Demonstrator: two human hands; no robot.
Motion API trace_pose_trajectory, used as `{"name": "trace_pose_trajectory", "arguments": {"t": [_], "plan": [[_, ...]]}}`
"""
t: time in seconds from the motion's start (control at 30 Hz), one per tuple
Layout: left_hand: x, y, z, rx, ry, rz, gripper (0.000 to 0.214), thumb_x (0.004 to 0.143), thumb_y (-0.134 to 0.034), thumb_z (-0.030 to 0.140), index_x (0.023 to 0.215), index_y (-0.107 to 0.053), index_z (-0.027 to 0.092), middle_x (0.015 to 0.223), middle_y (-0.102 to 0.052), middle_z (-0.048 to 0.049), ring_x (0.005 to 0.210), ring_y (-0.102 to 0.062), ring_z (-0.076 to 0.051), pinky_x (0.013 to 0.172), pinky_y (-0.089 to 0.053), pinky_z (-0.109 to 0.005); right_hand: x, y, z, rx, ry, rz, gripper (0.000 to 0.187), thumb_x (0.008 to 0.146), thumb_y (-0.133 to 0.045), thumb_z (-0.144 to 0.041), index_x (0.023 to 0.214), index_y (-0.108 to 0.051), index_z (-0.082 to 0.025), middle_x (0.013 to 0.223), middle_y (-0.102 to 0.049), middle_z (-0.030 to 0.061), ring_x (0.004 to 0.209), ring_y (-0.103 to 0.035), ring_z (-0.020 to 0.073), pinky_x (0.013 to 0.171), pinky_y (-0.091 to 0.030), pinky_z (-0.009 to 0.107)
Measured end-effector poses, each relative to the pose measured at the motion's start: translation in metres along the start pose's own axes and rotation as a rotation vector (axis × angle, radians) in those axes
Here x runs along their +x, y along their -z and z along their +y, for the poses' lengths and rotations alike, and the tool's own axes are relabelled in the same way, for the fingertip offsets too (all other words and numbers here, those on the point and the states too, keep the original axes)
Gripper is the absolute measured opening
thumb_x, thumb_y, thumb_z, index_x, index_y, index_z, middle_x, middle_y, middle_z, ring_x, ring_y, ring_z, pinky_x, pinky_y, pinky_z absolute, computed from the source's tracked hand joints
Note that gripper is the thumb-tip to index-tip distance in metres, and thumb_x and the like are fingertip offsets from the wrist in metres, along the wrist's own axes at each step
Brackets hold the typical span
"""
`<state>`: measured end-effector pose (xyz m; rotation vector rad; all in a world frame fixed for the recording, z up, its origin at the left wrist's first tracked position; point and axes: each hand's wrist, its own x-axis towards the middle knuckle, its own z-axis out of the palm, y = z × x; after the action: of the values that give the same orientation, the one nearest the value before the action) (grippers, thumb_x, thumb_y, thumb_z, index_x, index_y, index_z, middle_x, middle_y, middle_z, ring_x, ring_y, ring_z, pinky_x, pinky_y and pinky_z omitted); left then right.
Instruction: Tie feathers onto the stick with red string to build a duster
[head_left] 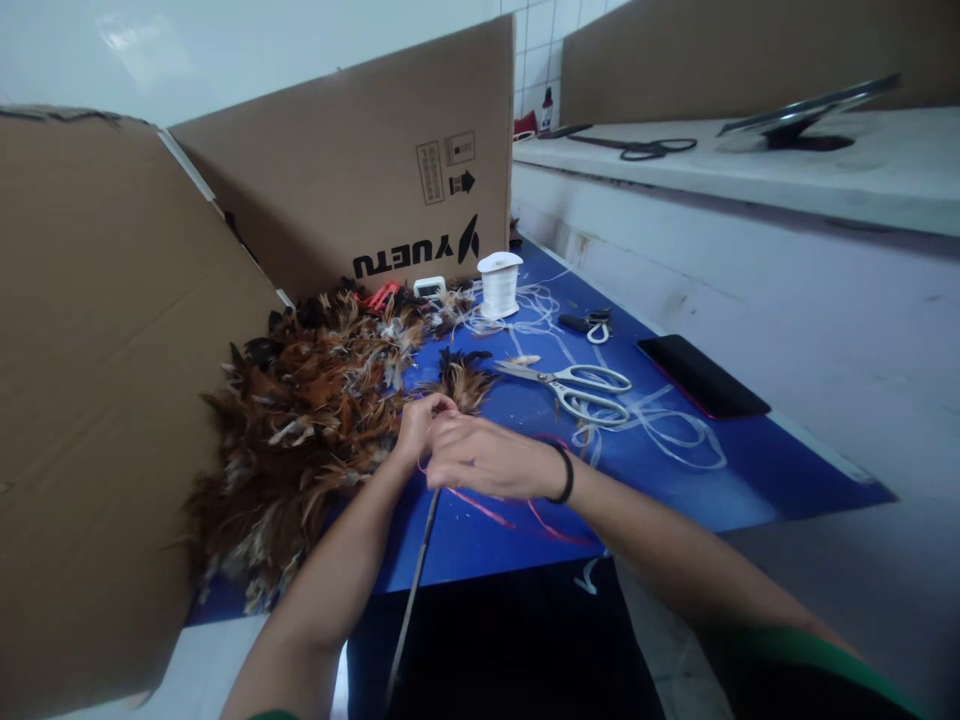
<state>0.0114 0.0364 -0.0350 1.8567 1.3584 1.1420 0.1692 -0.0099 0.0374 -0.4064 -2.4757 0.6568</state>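
Note:
My left hand (421, 428) is closed around the upper part of a thin stick (420, 570) with a tuft of brown and black feathers (465, 380) at its far end. My right hand (487, 455), a dark band at its wrist, overlaps the left and is closed at the same stick, its fingertips partly hidden. Below the hands the stick slants down toward my lap. Pink string (487, 512) loops out from under my right hand over the blue tabletop (480, 550). Silver scissors (577, 385) lie just beyond the hands, blades toward the feather tuft.
A large heap of brown feathers (315, 400) covers the left side, against cardboard panels (360, 160). Farther back stand a white spool (500, 285) and loose clear strips (682, 430). Small snips (589, 323) and a dark phone (701, 375) lie right, beside a white ledge (825, 170).

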Motion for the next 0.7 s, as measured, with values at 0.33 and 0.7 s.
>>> {"name": "trace_pose_trajectory", "arguments": {"t": [0.33,0.7], "plan": [[0.001,-0.007,-0.017,-0.071,0.093,-0.038,0.011,0.071,-0.064,0.028,0.069,-0.061,0.017,0.043,-0.051,0.007,0.037,-0.044,-0.007,0.042,-0.034,-0.019,-0.012,-0.014,0.078,-0.315,-0.525,0.211,0.031,0.083,-0.048,-0.014,0.11,-0.061,-0.021,0.096,-0.066,0.0046,0.083,-0.059,0.0151,0.07,-0.038,0.024],[0.003,-0.006,-0.025,-0.272,0.182,-0.058,0.017,0.066,-0.069,0.027,0.067,-0.056,0.015,0.047,-0.055,0.0052,0.036,-0.046,-0.006,0.039,-0.034,-0.018,-0.018,-0.019,0.079,-0.441,-0.504,0.155,0.024,0.09,-0.047,-0.029,0.086,-0.068,-0.019,0.089,-0.064,0.0046,0.081,-0.057,0.0138,0.065,-0.032,0.025]]}}
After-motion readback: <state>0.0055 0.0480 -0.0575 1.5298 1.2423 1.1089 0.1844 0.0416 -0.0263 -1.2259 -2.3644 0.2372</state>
